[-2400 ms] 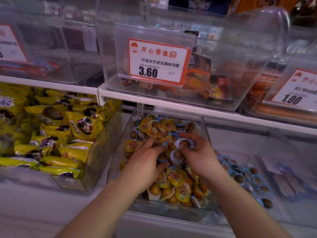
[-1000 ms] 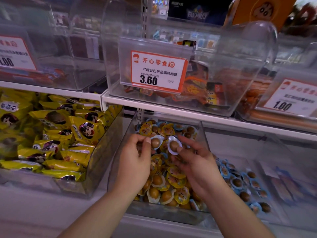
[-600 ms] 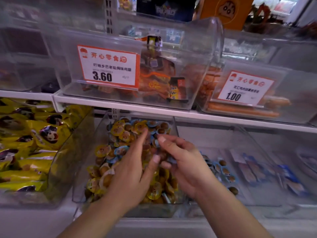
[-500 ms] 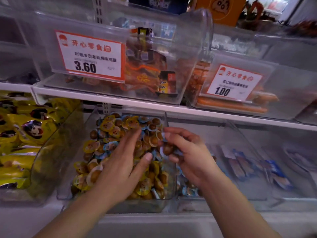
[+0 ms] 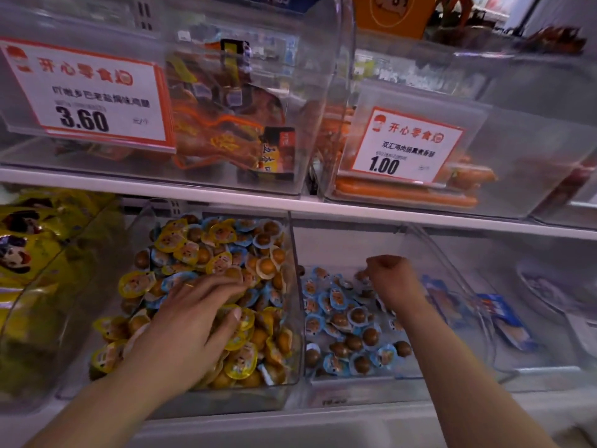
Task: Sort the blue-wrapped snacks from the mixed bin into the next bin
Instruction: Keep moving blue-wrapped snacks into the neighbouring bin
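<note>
Left hand (image 5: 190, 321) flat, fingers straight, atop mixed bin (image 5: 292, 321); blue-wrapped snacks (image 5: 176, 281) at fingertips. Right hand (image 5: 392, 279) curled over next bin (image 5: 452, 276) to right; contents hidden.

Bare forearms and hands, sleeveless.

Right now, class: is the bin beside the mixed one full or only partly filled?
Partly filled. In the next bin, blue-wrapped snacks cover only part of the floor; bare bottom shows at the back.
</note>
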Demonstrator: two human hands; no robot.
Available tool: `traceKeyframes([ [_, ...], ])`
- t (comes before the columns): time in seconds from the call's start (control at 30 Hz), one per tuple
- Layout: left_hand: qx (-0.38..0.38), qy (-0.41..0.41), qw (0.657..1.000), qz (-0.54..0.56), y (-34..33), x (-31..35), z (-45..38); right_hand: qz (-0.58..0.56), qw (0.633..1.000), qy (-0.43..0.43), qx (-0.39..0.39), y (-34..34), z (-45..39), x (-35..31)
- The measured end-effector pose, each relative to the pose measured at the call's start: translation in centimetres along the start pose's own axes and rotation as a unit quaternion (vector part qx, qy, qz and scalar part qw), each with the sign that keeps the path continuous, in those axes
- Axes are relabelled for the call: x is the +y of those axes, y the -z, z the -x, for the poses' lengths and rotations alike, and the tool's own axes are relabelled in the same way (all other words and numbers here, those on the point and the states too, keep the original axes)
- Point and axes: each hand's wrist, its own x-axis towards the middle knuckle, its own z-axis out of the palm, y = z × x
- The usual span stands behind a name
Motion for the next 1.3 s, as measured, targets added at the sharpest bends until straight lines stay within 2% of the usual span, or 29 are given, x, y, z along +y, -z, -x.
traceKeyframes([
  [0.07, 0.02, 0.009, 1.0, -0.017, 0.5, -0.4, 0.3, -0.005, 0.998, 0.044, 0.036, -0.1, 1.1, -1.2],
  [0.17, 0.062, 0.05, 0.996, -0.028, 1.4, -1.7, 1.0, -0.081, 0.989, 0.114, 0.034, -1.0, 4.0, -4.6],
  [0.23, 0.097, 0.064, 0.993, 0.003, 2.4, -2.7, 1.8, -0.108, 0.976, 0.19, 0.022, -2.3, 6.9, -7.4],
  [0.3, 0.155, 0.044, 0.987, 0.028, 3.7, -3.4, 2.7, -0.088, 0.955, 0.285, 0.006, -3.8, 9.9, -9.9],
  [0.33, 0.183, 0.032, 0.982, 0.021, 4.6, -3.8, 3.1, -0.062, 0.94, 0.336, -0.019, -4.8, 11.3, -10.9],
  [0.4, 0.218, 0.007, 0.976, -0.016, 6.0, -4.5, 4.1, 0.007, 0.903, 0.414, -0.117, -7.0, 13.9, -12.4],
  [0.47, 0.216, 0.008, 0.976, -0.031, 6.8, -5.5, 5.2, 0.083, 0.857, 0.457, -0.223, -9.5, 15.9, -12.9],
  [0.53, 0.192, 0.038, 0.981, -0.02, 7.1, -6.3, 6.2, 0.147, 0.828, 0.462, -0.282, -12.0, 16.7, -12.7],
  [0.63, 0.14, 0.054, 0.988, -0.022, 6.9, -6.8, 7.2, 0.21, 0.81, 0.455, -0.307, -14.1, 16.0, -12.5],
  [0.73, 0.13, 0.056, 0.99, -0.01, 6.9, -6.8, 7.5, 0.186, 0.824, 0.444, -0.299, -13.9, 14.2, -12.8],
  [0.97, 0.129, 0.05, 0.99, -0.004, 6.6, -6.6, 7.4, 0.218, 0.866, 0.393, -0.218, -10.8, 11.6, -12.0],
  [1.1, 0.157, 0.036, 0.986, -0.046, 6.2, -6.3, 7.4, 0.241, 0.865, 0.392, -0.201, -11.0, 11.4, -12.3],
  [1.2, 0.176, -0.02, 0.98, -0.088, 5.6, -5.4, 6.8, 0.251, 0.873, 0.372, -0.194, -10.6, 11.1, -12.9],
  [1.3, 0.109, -0.078, 0.987, -0.085, 4.0, -4.0, 5.8, 0.253, 0.881, 0.357, -0.178, -10.0, 11.1, -13.0],
])
